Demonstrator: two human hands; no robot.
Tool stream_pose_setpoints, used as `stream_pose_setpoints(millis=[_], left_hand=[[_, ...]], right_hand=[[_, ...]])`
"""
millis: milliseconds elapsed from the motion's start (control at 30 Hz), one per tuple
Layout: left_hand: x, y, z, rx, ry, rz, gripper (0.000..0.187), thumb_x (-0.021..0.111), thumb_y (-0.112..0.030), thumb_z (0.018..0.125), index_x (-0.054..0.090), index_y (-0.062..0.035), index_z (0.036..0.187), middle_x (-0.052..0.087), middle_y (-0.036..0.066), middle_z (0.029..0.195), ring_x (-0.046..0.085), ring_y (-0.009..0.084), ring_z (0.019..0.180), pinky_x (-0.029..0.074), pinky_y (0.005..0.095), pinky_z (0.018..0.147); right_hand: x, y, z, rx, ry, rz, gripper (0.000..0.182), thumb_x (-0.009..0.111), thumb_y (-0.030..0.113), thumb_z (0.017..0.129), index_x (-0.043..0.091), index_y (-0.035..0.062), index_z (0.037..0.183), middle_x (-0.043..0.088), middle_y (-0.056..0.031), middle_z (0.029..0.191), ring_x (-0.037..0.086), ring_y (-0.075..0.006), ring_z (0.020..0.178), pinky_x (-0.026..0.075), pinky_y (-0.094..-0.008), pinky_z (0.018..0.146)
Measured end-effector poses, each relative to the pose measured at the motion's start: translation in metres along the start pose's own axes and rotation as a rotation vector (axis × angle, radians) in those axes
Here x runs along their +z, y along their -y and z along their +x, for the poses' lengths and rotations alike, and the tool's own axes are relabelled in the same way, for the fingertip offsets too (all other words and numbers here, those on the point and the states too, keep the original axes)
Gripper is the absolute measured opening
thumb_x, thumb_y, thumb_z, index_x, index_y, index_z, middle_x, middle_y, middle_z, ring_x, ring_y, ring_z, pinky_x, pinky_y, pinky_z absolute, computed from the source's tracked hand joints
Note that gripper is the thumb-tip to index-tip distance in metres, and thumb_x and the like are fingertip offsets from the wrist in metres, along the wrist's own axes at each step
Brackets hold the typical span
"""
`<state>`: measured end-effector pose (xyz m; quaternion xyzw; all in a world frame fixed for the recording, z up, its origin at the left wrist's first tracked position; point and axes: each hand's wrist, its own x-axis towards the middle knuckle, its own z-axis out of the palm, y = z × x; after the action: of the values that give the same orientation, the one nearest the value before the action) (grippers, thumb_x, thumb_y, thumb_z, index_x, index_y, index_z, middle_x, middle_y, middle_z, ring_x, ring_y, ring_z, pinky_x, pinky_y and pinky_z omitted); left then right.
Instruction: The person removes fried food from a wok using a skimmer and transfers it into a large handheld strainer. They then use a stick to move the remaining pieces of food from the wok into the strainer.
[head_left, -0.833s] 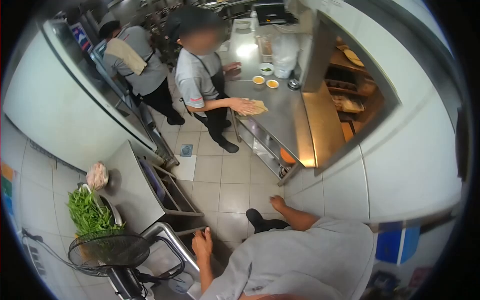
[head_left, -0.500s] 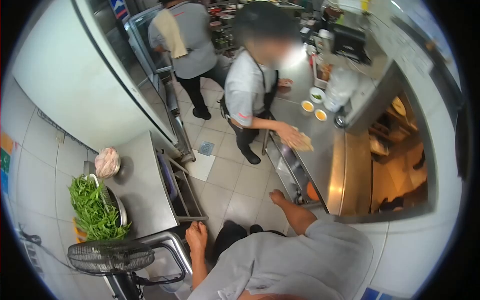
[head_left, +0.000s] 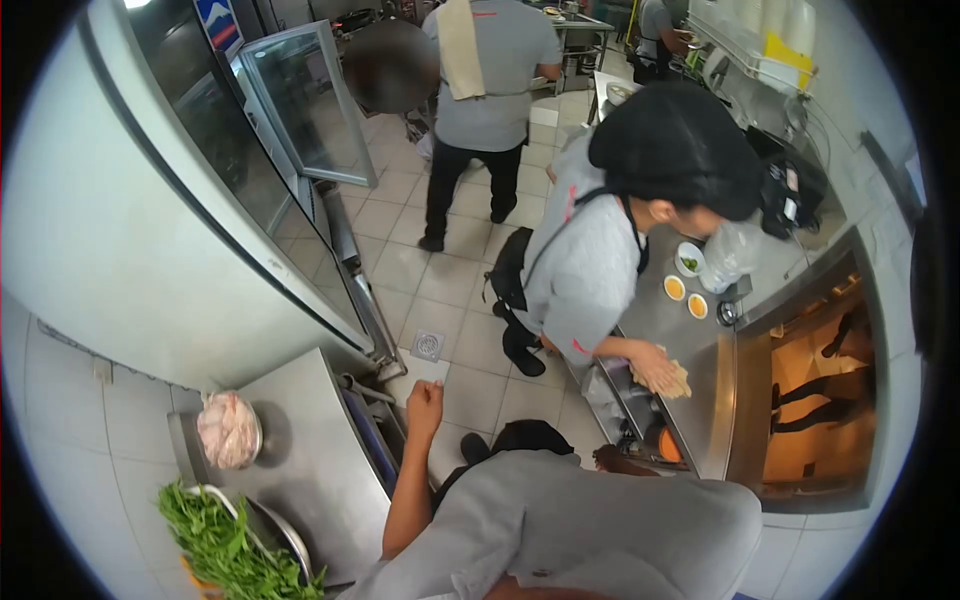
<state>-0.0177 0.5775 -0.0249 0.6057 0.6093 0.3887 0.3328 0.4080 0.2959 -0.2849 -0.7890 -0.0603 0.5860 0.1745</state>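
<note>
My left hand (head_left: 425,405) is raised over the tiled floor, right of the steel counter (head_left: 325,450), its fingers curled closed with nothing visible in them. Low beside the shelving under the right counter is my right hand (head_left: 618,460), dark and partly hidden, so its fingers cannot be made out. A co-worker in a black cap (head_left: 675,150) leans over the right steel counter (head_left: 705,425), one hand flat on a yellowish cloth (head_left: 677,380). Two cups of orange contents (head_left: 675,288) and a white bowl with something green (head_left: 689,260) stand behind that cloth.
Leafy greens (head_left: 235,540) and a bowl of raw meat (head_left: 228,430) are on the left counter. A glass fridge door (head_left: 310,105) stands open. Another person (head_left: 485,75) stands further back, on the tiled floor (head_left: 470,330). A serving window (head_left: 820,385) is at the right.
The view has shifted forward and turned. My left hand is higher in view; my right hand is lower and less visible. The co-worker leans further over the counter, and the fan has left view.
</note>
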Motion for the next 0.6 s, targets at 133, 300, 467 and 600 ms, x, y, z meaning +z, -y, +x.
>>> stream_pose_setpoints(millis=[133,300,467,600], left_hand=[[0.053,0.03,0.109,0.079,0.066,-0.059,0.03,0.066,-0.027,0.084,0.053,-0.0005,0.082,0.06,0.018,0.064,0.062,0.0344,0.062,0.048,0.0414,0.06],[0.116,0.03,0.238,0.158,0.187,0.012,0.026,0.07,-0.024,0.08,0.057,-0.0015,0.085,0.063,0.022,0.072,0.064,0.038,0.07,0.05,0.0428,0.064],[0.16,0.053,0.38,0.149,0.309,0.032,0.028,0.075,-0.023,0.077,0.06,0.0,0.078,0.065,0.021,0.074,0.065,0.0372,0.072,0.05,0.0422,0.064],[0.143,0.12,0.474,-0.069,0.31,0.261,0.033,0.066,-0.03,0.082,0.064,0.0033,0.079,0.064,0.026,0.078,0.063,0.0428,0.077,0.05,0.0487,0.071]], right_hand=[[0.017,0.071,0.005,0.001,-0.005,-0.005,0.02,0.066,0.024,0.08,0.068,0.0037,0.077,0.065,-0.0141,0.071,0.065,-0.0243,0.065,0.049,-0.0389,0.052],[0.006,0.277,0.052,-0.35,-0.117,-0.621,0.024,0.071,0.026,0.076,0.069,0.0028,0.078,0.066,-0.0156,0.077,0.066,-0.0263,0.072,0.051,-0.0408,0.059],[-0.027,0.557,0.055,-0.598,-0.191,-1.514,0.029,0.076,0.029,0.071,0.071,0.0019,0.079,0.068,-0.0171,0.084,0.067,-0.0282,0.079,0.052,-0.0426,0.065],[-0.043,0.725,0.027,-0.6,-0.119,-1.928,0.033,0.079,0.031,0.067,0.072,0.0012,0.08,0.07,-0.0183,0.089,0.068,-0.0298,0.084,0.054,-0.0441,0.07]])
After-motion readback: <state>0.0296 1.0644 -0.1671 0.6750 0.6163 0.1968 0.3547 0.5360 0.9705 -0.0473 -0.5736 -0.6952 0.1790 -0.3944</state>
